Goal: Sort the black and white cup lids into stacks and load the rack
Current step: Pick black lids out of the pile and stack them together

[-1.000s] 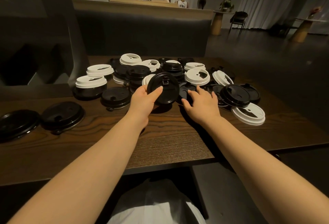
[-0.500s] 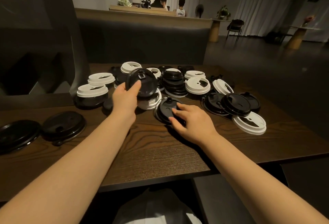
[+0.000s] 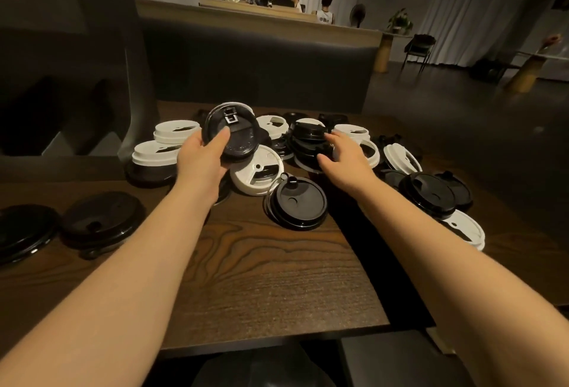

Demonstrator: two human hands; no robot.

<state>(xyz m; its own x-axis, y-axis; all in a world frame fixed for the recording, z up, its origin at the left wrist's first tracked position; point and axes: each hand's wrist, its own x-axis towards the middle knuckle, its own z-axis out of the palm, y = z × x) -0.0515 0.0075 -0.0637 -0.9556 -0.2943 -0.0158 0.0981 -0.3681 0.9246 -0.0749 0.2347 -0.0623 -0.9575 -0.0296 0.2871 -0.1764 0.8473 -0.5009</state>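
Head view: we hold one black lid (image 3: 231, 131) tilted up in the left hand (image 3: 201, 161), thumb across its face and the other fingers curled behind its rim, above the far left part of the pile. The right hand (image 3: 346, 155) reaches toward the stack of black lids (image 3: 309, 137) in the middle of the pile; its fingers are spread and only lightly bent, and we cannot tell whether the tips touch the stack or stop just short of it.

The step in hand appears to be adding the held lid to the black stack. To do it well, we steady the stack with the right hand, level the held lid, match its facing to the lids below, and press it down until it nests. We keep white lids out of this stack.

The lids lie on the wooden counter (image 3: 261, 279). Exact counts are not possible, since many lids overlap. We count about eight white lids in view, among them an upturned white lid (image 3: 257, 172) near the left hand and another at the right edge (image 3: 466, 228). Black lids number well over ten: a near black lid (image 3: 297, 203) in front of the pile, two black lids at the far left (image 3: 101, 217), a group at the right (image 3: 428, 192), and the stack. No rack is in view.
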